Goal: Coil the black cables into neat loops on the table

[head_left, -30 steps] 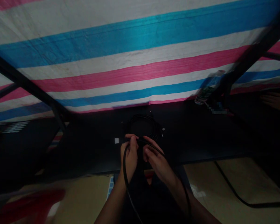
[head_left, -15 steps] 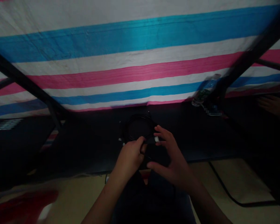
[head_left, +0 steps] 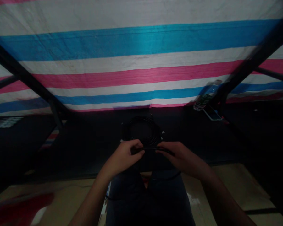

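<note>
A black cable [head_left: 150, 148] stretches between my two hands just above the near part of the dark table. My left hand [head_left: 126, 155] pinches it between thumb and fingers. On the other side my right hand [head_left: 179, 153] grips the same cable, and a length of it curves down by my lap. Directly beyond my hands lies a coil of black cable [head_left: 142, 117] on the table. Small pale ends [head_left: 163, 132] stick out around the coil. How far the held cable runs below my hands is hard to see in the dim light.
The black table [head_left: 85, 150] meets a striped sheet [head_left: 136, 75] at its back. A plastic bottle [head_left: 204, 99] leans at the back right, beside a phone [head_left: 212, 113]. Dark metal posts [head_left: 35, 83] slant on both sides. Something red [head_left: 25, 202] lies at lower left.
My right hand was open with its fingers spread; it has closed on the cable. My left hand has shifted a little left. The other person's hand at the right edge is gone from view.
</note>
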Motion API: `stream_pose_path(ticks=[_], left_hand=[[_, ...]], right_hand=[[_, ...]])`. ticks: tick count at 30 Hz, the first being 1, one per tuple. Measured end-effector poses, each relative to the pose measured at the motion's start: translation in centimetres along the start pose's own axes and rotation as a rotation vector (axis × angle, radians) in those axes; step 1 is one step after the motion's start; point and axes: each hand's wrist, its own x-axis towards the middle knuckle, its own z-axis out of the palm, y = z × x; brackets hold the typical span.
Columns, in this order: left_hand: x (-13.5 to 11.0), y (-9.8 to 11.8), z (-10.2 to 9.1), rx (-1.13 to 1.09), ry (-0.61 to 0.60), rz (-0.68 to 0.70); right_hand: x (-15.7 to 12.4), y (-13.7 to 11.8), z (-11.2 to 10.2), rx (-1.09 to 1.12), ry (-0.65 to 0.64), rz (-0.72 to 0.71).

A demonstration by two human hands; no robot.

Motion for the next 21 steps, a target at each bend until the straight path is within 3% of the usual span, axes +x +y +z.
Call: stream_pose_path(ticks=[3, 6, 10, 13, 16, 21], left_hand=[[0.2, -2.0, 0.6, -0.225, 0.057, -0.074], [0.3, -3.3, 3.0, -0.466, 0.119, -0.113], [0.3, -3.4, 6.0, -0.817, 0.197, -0.155], [0.5, -2.9, 6.1, -1.031, 0.338, -0.195], [0.8, -2.2, 4.5, -1.136, 0.468, -0.167], [1.3, -1.8, 2.7, -0.928, 0.578, -0.185]], right_hand=[[-0.4, -0.1, -2.1, 0.129, 0.251, 0.002], [-0.4, 0.6, -2.8, 0.278, 0.482, 0.009], [-0.1, 2.9, -2.2, 0.396, 0.63, 0.051], [-0.1, 4.5, -1.4, 0.298, 0.624, 0.143], [-0.7, 5.8, -0.9, 0.132, 0.541, 0.218], [-1.7, 6.4, -0.2, 0.124, 0.366, 0.271]])
